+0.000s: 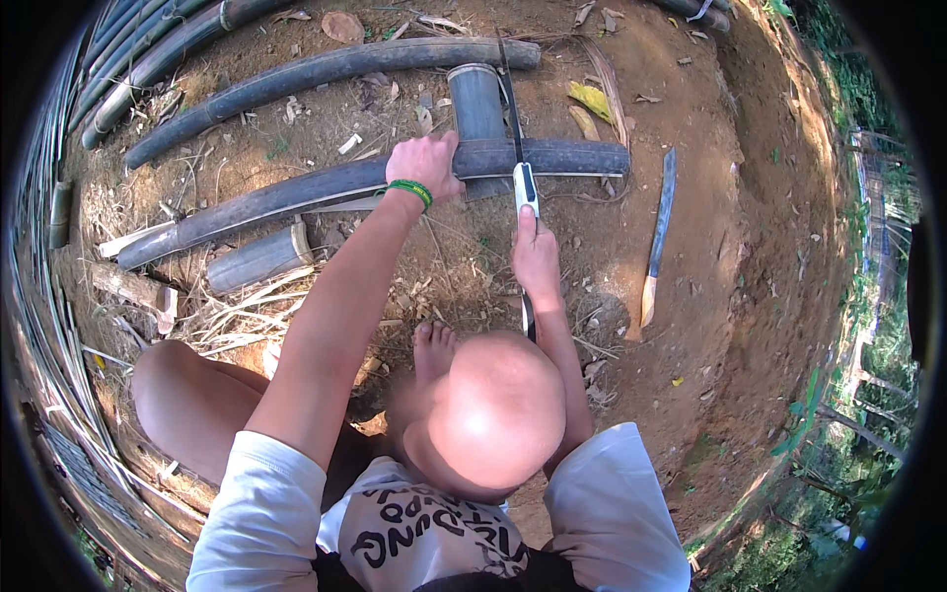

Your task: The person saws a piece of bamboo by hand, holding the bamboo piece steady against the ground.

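Note:
A long dark bamboo pole (296,192) lies across the dirt in front of me, resting on a short upright-lying bamboo section (477,99). My left hand (424,163), with a green band on the wrist, presses down on the pole. My right hand (536,259) grips the white handle of a hand saw (515,118). The saw's thin blade crosses the pole just right of my left hand. My bare foot (433,350) shows below the hands.
A long knife with a wooden handle (657,232) lies on the dirt to the right. More dark bamboo poles (335,67) lie beyond and at the upper left. A short cut bamboo piece (258,259) and dry scraps lie at the left. A slope with greenery drops off right.

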{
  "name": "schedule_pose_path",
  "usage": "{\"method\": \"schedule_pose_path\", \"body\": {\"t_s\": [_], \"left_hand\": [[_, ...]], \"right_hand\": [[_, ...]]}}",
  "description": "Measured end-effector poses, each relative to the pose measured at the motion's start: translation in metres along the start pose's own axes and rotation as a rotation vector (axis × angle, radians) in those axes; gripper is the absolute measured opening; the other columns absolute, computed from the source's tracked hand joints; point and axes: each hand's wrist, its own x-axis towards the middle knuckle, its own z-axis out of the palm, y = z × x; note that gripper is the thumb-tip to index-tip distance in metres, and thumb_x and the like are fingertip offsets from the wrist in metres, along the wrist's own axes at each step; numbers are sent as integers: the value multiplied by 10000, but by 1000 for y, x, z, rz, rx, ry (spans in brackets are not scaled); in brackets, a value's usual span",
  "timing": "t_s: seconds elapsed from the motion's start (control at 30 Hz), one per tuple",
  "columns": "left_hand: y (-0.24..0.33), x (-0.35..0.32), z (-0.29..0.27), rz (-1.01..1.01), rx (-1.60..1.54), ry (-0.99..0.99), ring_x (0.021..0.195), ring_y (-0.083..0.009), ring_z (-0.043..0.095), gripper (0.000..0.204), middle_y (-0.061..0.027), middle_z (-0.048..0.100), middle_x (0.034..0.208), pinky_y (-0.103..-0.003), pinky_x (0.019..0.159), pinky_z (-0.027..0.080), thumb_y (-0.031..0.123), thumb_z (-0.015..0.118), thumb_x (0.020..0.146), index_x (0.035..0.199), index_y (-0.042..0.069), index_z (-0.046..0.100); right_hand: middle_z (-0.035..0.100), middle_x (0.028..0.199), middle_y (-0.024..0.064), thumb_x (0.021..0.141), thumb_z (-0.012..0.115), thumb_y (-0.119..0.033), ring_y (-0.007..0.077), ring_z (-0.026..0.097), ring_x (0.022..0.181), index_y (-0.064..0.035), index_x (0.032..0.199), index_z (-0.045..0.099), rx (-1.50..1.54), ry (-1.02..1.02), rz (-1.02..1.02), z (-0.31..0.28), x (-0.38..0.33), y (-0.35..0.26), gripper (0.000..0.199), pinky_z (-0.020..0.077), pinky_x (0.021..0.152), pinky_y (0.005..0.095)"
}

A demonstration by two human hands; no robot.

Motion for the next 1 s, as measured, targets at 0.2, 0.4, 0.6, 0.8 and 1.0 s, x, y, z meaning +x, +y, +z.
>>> {"method": "schedule_pose_path", "body": {"t_s": [0.2, 0.4, 0.6, 0.8, 1.0], "left_hand": [[-18, -2, 5, -38, -37, -7, 975, -380, 757, 599, -182, 767, 1020, -490, 858, 615, 431, 861, 737, 1189, 123, 618], [-23, -5, 9, -24, -8, 31, 955, -385, 758, 610, -185, 765, 1014, -492, 843, 618, 473, 863, 734, 1162, 119, 610], [-7, 3, 2, 2, 1, 19, 951, -381, 761, 613, -189, 770, 987, -485, 840, 619, 471, 863, 738, 1173, 118, 612], [-12, 0, -2, -45, -5, -43, 987, -355, 760, 625, -159, 766, 1089, -465, 859, 617, 466, 869, 736, 1181, 98, 629], [-17, -4, 8, -28, -9, 7, 970, -373, 757, 616, -163, 764, 1052, -478, 849, 616, 442, 865, 726, 1176, 96, 625]], "right_hand": [[636, 718, 137, 1086, 481, -373, 239, 637, 667, 30, 980, 655, 104, -171, 260, -57, -158, 15, 452, 492, 646, 437], [648, 771, 238, 1086, 475, -388, 404, 665, 745, 41, 1071, 667, 10, -179, 254, -48, -149, 13, 470, 495, 709, 509], [606, 680, 196, 1124, 361, -495, 359, 628, 658, 39, 887, 650, -15, 6, 22, 6, 3, -9, 652, 469, 627, 468], [606, 690, 147, 1089, 482, -390, 250, 624, 646, 27, 994, 638, 150, -143, 293, -58, -170, 29, 455, 497, 651, 433], [639, 747, 221, 1082, 499, -405, 401, 670, 729, 25, 1041, 652, 30, -122, 199, -32, -135, 26, 458, 501, 695, 499]]}}
